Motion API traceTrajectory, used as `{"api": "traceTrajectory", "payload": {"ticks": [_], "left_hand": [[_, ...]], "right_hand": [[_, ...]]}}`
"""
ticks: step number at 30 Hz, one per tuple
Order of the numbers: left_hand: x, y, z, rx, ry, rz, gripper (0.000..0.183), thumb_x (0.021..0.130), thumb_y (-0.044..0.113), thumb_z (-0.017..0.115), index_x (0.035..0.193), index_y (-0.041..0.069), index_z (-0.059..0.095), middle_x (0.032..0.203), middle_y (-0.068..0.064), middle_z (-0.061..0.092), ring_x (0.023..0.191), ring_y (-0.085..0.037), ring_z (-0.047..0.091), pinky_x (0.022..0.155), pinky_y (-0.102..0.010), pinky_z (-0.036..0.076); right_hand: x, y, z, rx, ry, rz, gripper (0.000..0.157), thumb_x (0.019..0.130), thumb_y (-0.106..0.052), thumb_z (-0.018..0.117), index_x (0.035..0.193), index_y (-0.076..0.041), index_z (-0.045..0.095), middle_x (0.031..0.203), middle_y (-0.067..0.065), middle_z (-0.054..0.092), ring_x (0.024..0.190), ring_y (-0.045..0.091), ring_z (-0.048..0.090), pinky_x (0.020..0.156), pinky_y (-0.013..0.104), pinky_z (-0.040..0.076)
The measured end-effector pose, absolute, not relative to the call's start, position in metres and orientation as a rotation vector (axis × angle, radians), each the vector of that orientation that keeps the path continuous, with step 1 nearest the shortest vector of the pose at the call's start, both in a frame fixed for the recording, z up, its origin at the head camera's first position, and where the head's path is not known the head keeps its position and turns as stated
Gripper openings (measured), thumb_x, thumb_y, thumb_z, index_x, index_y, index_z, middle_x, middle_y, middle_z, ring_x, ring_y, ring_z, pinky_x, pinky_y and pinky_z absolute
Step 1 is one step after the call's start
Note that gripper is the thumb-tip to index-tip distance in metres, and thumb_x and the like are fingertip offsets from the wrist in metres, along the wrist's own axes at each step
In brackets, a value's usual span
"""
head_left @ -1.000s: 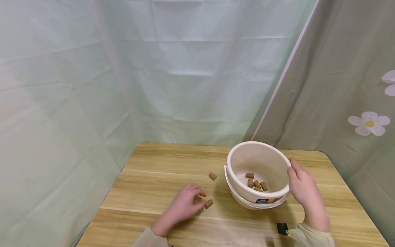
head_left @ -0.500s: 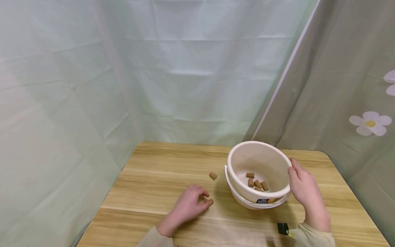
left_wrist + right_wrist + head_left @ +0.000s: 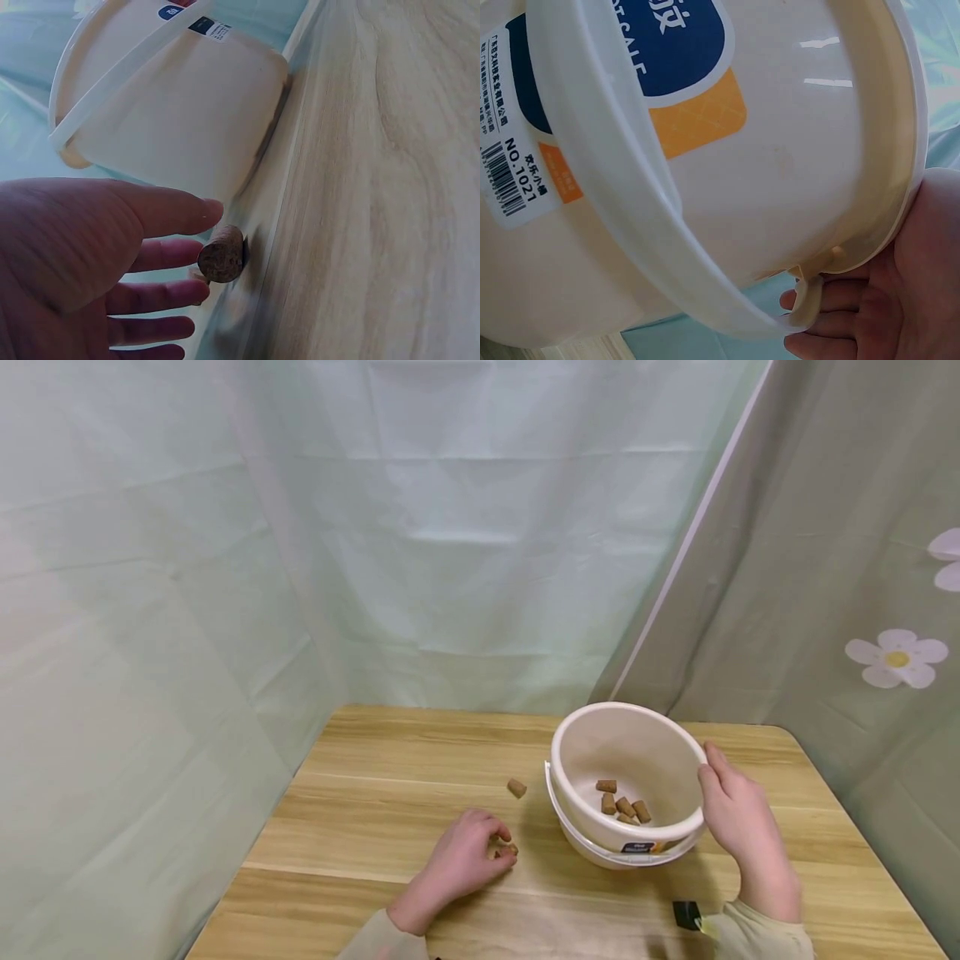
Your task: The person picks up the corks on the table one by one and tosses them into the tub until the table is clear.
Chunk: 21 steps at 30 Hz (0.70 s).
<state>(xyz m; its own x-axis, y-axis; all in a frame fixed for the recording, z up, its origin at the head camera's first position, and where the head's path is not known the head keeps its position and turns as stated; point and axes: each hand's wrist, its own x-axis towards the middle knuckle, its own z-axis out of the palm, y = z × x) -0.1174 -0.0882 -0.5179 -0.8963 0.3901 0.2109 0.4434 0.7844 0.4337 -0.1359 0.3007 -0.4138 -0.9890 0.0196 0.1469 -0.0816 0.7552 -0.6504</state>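
Note:
My left hand (image 3: 467, 856) is low over the table, its thumb and fingers on either side of a brown cork (image 3: 223, 255). In the left wrist view the thumb tip is just above the cork and the index fingertip overlaps its side. My right hand (image 3: 742, 814) holds the cream plastic bucket (image 3: 581, 831) at its right rim, the fingers around the outside near the handle's pivot in the right wrist view. The bucket is tilted toward me, and several corks (image 3: 625, 807) lie on its bottom. Another cork (image 3: 517, 787) lies on the table left of the bucket.
The bucket's white handle (image 3: 622, 172) hangs down across its front. On the wooden table (image 3: 360, 810), a small black object (image 3: 686, 915) shows beside the right sleeve. Pale curtains (image 3: 480, 543) stand behind and left, a grey flowered one (image 3: 810, 610) at the right.
My left hand has moved slightly right, and its thumb and fingers have come around the nearer cork. The right hand and the bucket have stayed in place.

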Motion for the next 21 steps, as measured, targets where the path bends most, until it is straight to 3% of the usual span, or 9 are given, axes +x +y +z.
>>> {"api": "traceTrajectory", "payload": {"ticks": [21], "left_hand": [[-0.1197, -0.0911, -0.5197, -0.69, -2.852, -0.719, 0.015, 0.086, 0.03, 0.088, 0.084, 0.02, 0.077, 0.089, 0.01, 0.068, 0.094, -0.015, 0.062, 0.084, -0.038, 0.057]], "right_hand": [[-0.1365, 0.3017, -0.4147, 0.047, -2.814, 1.057, 0.064, 0.117, -0.038, 0.026, 0.163, 0.007, 0.031, 0.163, 0.035, 0.032, 0.147, 0.06, 0.034, 0.115, 0.075, 0.029]]}}
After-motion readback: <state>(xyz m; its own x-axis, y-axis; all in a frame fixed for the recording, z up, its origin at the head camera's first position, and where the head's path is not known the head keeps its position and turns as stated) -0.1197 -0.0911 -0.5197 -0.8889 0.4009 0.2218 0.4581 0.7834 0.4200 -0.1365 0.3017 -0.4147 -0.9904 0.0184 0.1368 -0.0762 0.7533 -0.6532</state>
